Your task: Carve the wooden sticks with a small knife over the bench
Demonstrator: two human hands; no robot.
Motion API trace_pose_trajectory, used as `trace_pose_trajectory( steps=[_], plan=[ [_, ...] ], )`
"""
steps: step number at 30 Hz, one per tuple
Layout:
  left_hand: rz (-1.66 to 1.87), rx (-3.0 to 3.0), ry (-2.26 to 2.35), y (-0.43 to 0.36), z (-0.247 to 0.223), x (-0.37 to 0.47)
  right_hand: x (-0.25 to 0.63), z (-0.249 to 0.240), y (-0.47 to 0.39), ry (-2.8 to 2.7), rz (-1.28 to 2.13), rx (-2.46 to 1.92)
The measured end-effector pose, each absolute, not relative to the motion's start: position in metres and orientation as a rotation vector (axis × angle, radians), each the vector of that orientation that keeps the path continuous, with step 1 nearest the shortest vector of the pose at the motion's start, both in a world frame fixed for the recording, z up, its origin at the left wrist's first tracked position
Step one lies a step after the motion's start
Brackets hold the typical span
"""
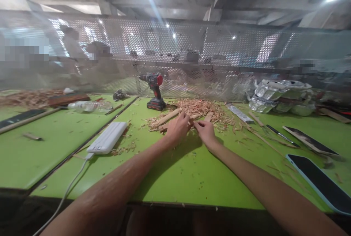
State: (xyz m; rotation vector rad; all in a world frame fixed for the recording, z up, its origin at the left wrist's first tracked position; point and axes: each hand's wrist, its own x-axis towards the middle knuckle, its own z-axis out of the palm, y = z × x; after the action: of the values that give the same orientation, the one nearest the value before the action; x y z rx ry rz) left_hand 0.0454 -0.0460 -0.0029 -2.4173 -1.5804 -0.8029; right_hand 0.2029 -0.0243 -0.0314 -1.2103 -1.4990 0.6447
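My left hand (178, 128) is closed at the near edge of a heap of wood shavings (199, 107) on the green table. Close beside it, my right hand (206, 132) pinches with thumb and forefinger. The fingertips of both nearly meet, and whatever lies between them is too small and blurred to make out. A flat wooden strip (166, 117) lies on the shavings just beyond my left hand. Past the right fingers another wooden piece (209, 116) sticks out.
A cordless drill (154, 91) stands behind the shavings. At left lies a white power bank (107, 138) with a cable. To the right are a metal ruler (240, 113), a pen (282, 135), a sanding block (310, 140), a phone (319, 181) and foil-wrapped bundles (282, 96). A perforated screen (175, 53) closes the back.
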Motion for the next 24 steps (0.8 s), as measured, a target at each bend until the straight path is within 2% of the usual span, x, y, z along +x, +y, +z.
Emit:
trace_pose_trajectory(
  steps=[11,20,24],
  plan=[
    [-0.929,-2.552,-1.473,-0.042,0.000,0.038,0.214,-0.020,-0.030,-1.657,0.834,-1.132],
    [-1.707,-2.938,-1.495,-0.029,-0.010,0.030,0.234,-0.009,-0.023,-1.693,1.187,-0.995],
    [-1.873,-3.004,-1.508,-0.028,-0.009,0.030,0.231,-0.012,-0.021,-1.629,1.205,-0.968]
  ],
)
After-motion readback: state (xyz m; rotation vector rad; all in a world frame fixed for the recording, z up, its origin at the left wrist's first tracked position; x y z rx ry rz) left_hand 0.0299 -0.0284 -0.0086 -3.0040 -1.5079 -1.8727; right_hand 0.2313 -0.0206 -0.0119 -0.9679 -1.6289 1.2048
